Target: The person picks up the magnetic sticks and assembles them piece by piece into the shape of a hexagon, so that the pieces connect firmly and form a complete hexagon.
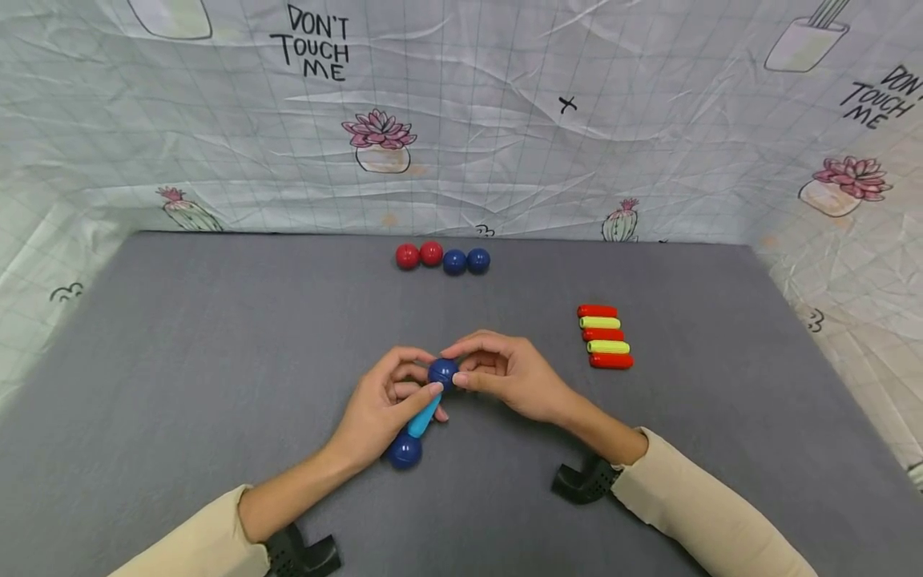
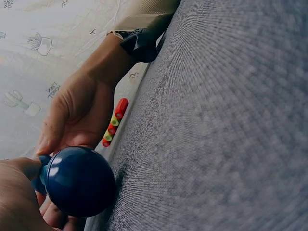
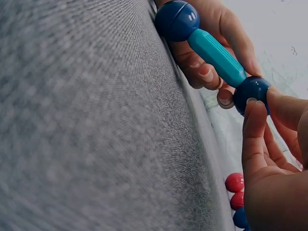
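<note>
A light blue ribbed rod point(image 1: 424, 417) joins two dark blue balls, making a dumbbell shape above the grey table. My left hand point(image 1: 378, 409) holds it, thumb near the joint at the far ball point(image 1: 443, 372) and fingers behind the rod. My right hand point(image 1: 521, 381) pinches that same far ball between thumb and fingertips, as the right wrist view also shows. The near ball point(image 2: 81, 181) sticks out below my left hand and looms large in the left wrist view. In that view the rod is mostly hidden behind it.
Two red balls point(image 1: 419, 256) and two blue balls point(image 1: 466, 261) stand in a row at the table's back. On the right lie several short rods point(image 1: 606, 335), red and yellow-green, stacked in a column. A printed cloth point(image 1: 490, 160) hangs behind the table.
</note>
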A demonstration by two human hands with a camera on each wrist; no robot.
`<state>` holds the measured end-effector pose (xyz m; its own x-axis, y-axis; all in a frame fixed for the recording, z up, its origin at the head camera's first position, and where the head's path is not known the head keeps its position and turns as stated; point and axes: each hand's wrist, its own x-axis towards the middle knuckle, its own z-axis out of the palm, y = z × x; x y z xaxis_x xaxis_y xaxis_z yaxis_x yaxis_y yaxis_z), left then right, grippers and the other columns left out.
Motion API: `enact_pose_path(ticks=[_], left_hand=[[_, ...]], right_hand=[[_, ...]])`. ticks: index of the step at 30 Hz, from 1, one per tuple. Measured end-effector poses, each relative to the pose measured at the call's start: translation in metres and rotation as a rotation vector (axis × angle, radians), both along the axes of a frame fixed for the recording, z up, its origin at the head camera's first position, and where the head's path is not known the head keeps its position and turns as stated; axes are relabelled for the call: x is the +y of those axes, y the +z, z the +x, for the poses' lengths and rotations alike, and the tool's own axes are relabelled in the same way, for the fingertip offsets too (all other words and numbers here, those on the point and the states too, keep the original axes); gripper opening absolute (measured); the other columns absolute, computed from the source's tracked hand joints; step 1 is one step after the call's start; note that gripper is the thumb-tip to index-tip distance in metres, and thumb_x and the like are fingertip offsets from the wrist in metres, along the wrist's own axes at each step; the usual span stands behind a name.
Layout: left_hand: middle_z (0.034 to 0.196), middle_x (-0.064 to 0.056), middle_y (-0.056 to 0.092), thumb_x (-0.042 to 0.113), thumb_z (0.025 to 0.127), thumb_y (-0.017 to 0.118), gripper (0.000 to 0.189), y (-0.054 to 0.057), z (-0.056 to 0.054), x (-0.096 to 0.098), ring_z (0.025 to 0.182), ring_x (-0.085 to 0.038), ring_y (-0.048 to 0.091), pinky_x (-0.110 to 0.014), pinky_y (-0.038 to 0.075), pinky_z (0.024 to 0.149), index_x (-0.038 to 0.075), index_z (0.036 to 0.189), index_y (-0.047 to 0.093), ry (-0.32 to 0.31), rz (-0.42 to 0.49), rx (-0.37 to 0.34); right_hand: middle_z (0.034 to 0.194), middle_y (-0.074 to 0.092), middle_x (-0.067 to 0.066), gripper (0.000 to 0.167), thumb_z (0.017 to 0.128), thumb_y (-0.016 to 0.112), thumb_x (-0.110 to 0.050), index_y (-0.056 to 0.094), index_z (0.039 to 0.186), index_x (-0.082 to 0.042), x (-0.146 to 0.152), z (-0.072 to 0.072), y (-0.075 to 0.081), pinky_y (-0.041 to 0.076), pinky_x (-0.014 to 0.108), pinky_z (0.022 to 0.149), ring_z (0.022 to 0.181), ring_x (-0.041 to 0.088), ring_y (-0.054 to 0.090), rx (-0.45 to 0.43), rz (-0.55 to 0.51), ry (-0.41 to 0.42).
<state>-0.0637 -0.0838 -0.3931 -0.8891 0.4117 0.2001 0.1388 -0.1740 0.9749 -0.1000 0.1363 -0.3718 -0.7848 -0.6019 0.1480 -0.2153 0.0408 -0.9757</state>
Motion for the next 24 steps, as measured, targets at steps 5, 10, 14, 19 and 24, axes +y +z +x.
enact_pose_path(ticks=[5, 10, 14, 19, 24], left_hand=[[0.095, -0.03, 0.058, 0.003, 0.095, 0.058, 0.029, -0.001, 0.0, -0.001, 0.068, -0.031, 0.067, -0.026, 0.049, 0.056, -0.003, 0.121, 0.046, 0.003, -0.004, -0.005], [0.096, -0.03, 0.058, 0.004, 0.095, 0.059, 0.031, 0.0, -0.001, -0.001, 0.069, -0.031, 0.067, -0.026, 0.05, 0.057, -0.001, 0.122, 0.047, 0.001, 0.005, -0.019], [0.097, -0.03, 0.058, 0.004, 0.094, 0.06, 0.032, 0.0, -0.002, -0.001, 0.07, -0.032, 0.067, -0.028, 0.052, 0.06, -0.002, 0.123, 0.047, 0.005, 0.01, -0.027], [0.093, -0.031, 0.057, 0.002, 0.093, 0.061, 0.031, 0.0, -0.002, -0.001, 0.069, -0.031, 0.067, -0.029, 0.052, 0.06, -0.005, 0.12, 0.048, 0.018, 0.015, -0.016], [0.089, -0.028, 0.058, 0.002, 0.093, 0.061, 0.033, -0.002, -0.001, 0.0, 0.067, -0.029, 0.065, -0.029, 0.051, 0.058, -0.006, 0.122, 0.05, 0.03, -0.021, 0.014]], right_hand=[[0.095, 0.064, 0.013, 0.028, 0.091, 0.062, 0.0, 0.062, 0.119, -0.001, 0.0, 0.0, -0.003, 0.053, 0.036, 0.072, 0.079, 0.024, 0.062, -0.016, -0.011, -0.002], [0.096, 0.065, 0.016, 0.028, 0.092, 0.06, 0.002, 0.061, 0.12, 0.003, -0.001, -0.001, -0.001, 0.054, 0.037, 0.076, 0.084, 0.025, 0.064, -0.036, -0.049, 0.019], [0.104, 0.064, 0.017, 0.028, 0.093, 0.058, 0.003, 0.06, 0.121, 0.003, -0.001, -0.001, 0.002, 0.054, 0.038, 0.079, 0.088, 0.027, 0.064, -0.038, -0.057, 0.029], [0.115, 0.063, 0.014, 0.027, 0.094, 0.058, 0.002, 0.061, 0.121, 0.001, 0.001, -0.003, 0.011, 0.054, 0.038, 0.08, 0.091, 0.028, 0.065, -0.029, -0.016, -0.02], [0.112, 0.065, 0.013, 0.024, 0.094, 0.06, -0.004, 0.063, 0.118, -0.003, 0.01, -0.009, 0.015, 0.054, 0.037, 0.078, 0.09, 0.024, 0.065, 0.035, 0.094, -0.128]])
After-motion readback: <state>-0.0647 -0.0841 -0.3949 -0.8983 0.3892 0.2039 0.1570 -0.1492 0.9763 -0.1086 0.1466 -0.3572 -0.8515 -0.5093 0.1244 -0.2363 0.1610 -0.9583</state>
